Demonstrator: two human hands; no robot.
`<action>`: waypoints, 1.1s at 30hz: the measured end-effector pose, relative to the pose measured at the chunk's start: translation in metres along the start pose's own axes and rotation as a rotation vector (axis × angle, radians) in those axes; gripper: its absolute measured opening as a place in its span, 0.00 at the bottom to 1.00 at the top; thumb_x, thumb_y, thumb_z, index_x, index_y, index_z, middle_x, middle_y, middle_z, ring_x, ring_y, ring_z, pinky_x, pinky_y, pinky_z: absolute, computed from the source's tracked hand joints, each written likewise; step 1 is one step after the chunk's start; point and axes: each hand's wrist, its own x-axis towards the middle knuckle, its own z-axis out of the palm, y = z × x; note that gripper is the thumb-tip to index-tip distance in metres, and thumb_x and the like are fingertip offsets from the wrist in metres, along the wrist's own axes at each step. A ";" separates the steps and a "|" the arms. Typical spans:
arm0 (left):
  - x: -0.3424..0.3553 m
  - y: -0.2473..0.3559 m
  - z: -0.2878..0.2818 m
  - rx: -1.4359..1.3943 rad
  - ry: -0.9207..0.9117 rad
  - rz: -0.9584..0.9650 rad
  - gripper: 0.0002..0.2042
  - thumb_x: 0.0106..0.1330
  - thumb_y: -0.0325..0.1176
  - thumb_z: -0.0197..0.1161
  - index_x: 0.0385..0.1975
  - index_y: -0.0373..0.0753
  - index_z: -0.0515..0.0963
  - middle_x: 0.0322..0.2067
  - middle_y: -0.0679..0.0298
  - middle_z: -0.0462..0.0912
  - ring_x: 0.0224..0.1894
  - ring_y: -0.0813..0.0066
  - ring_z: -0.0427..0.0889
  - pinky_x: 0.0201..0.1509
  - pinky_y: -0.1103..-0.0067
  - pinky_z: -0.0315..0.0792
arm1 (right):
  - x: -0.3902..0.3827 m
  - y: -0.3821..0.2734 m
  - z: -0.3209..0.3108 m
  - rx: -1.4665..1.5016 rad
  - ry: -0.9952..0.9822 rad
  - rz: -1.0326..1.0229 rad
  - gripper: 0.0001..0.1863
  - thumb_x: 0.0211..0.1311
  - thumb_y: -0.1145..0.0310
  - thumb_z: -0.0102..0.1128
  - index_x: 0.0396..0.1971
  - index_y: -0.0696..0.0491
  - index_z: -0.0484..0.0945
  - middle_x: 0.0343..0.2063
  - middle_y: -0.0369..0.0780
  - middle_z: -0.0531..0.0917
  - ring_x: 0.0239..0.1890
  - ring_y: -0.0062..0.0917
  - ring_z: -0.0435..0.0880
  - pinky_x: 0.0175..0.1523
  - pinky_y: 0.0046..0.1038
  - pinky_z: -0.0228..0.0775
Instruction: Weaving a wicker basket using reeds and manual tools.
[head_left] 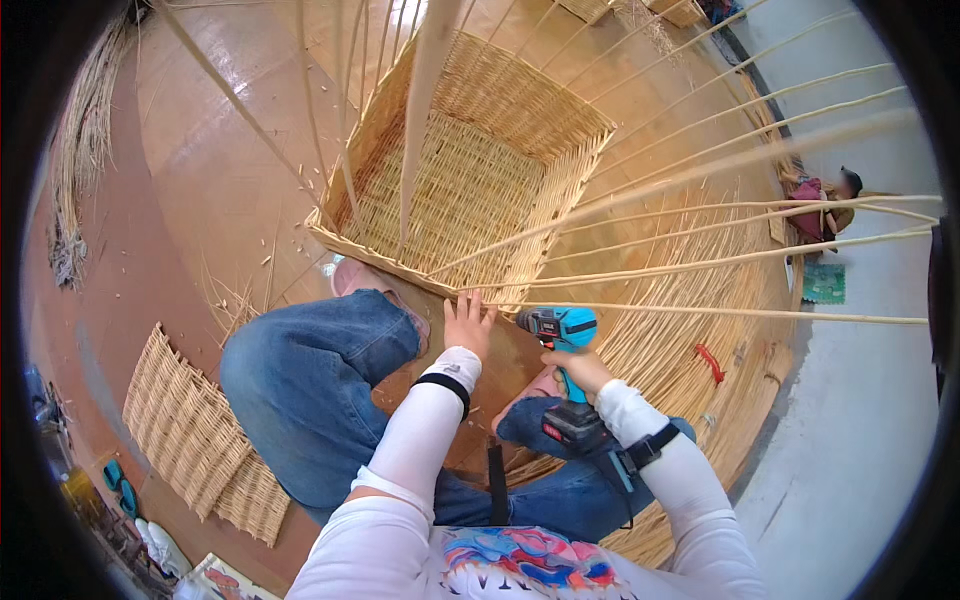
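Observation:
My left hand [467, 330] rests with spread fingers against the near edge of a square woven wicker basket [480, 170], close to its near right corner. Long pale stakes [730, 205] rise from the basket's walls and fan out overhead and to the right. In my right hand [580, 372] is a blue and black cordless drill [570, 325], gripped round the handle, its nose at that corner of the basket beside my left hand. Whether the tip touches the wicker I cannot tell.
Two woven panels [180, 420] lie at lower left, near blue slippers [118, 488]. Loose rods [680, 330] cover the floor at right, with a red tool [710, 362] on them. A bundle of fibres [80, 180] lies at far left. Another person [820, 210] is at upper right.

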 end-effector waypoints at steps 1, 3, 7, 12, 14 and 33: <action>-0.002 -0.004 -0.005 -0.012 0.005 0.034 0.27 0.67 0.43 0.51 0.69 0.60 0.58 0.72 0.56 0.48 0.73 0.51 0.45 0.72 0.51 0.42 | -0.011 -0.007 -0.001 0.018 0.020 -0.016 0.10 0.57 0.65 0.66 0.35 0.52 0.75 0.15 0.35 0.74 0.13 0.23 0.72 0.18 0.26 0.65; -0.006 -0.020 0.003 -0.023 0.003 0.059 0.27 0.68 0.42 0.50 0.68 0.60 0.59 0.72 0.56 0.48 0.73 0.50 0.46 0.71 0.51 0.44 | -0.029 -0.009 0.004 0.094 0.050 -0.041 0.10 0.57 0.66 0.66 0.34 0.53 0.75 0.15 0.36 0.73 0.13 0.23 0.72 0.17 0.26 0.64; -0.013 -0.010 0.002 0.017 0.063 -0.018 0.26 0.67 0.41 0.51 0.67 0.61 0.62 0.72 0.59 0.49 0.72 0.47 0.49 0.71 0.56 0.47 | -0.092 0.001 -0.028 0.213 0.123 -0.065 0.10 0.58 0.65 0.66 0.25 0.54 0.76 0.15 0.36 0.76 0.13 0.22 0.73 0.18 0.26 0.65; -0.035 -0.017 -0.026 -0.321 -0.054 -0.103 0.19 0.70 0.40 0.45 0.57 0.51 0.76 0.71 0.58 0.52 0.69 0.48 0.56 0.65 0.52 0.57 | -0.123 0.027 -0.037 0.291 -0.026 -0.057 0.12 0.59 0.65 0.63 0.41 0.52 0.76 0.16 0.35 0.75 0.15 0.23 0.76 0.20 0.26 0.69; -0.045 -0.026 -0.053 -0.513 -0.337 -0.053 0.17 0.65 0.39 0.52 0.47 0.40 0.82 0.52 0.51 0.79 0.53 0.51 0.79 0.55 0.61 0.72 | -0.117 0.032 -0.036 0.140 -0.102 -0.171 0.19 0.56 0.69 0.61 0.48 0.54 0.72 0.15 0.36 0.75 0.13 0.24 0.75 0.18 0.27 0.69; -0.310 -0.111 -0.329 -1.685 0.849 -0.296 0.38 0.55 0.55 0.67 0.53 0.29 0.63 0.39 0.47 0.79 0.42 0.54 0.81 0.49 0.70 0.73 | -0.131 -0.189 0.210 0.038 -0.775 -0.776 0.29 0.60 0.72 0.58 0.61 0.57 0.61 0.48 0.46 0.76 0.47 0.33 0.79 0.52 0.35 0.72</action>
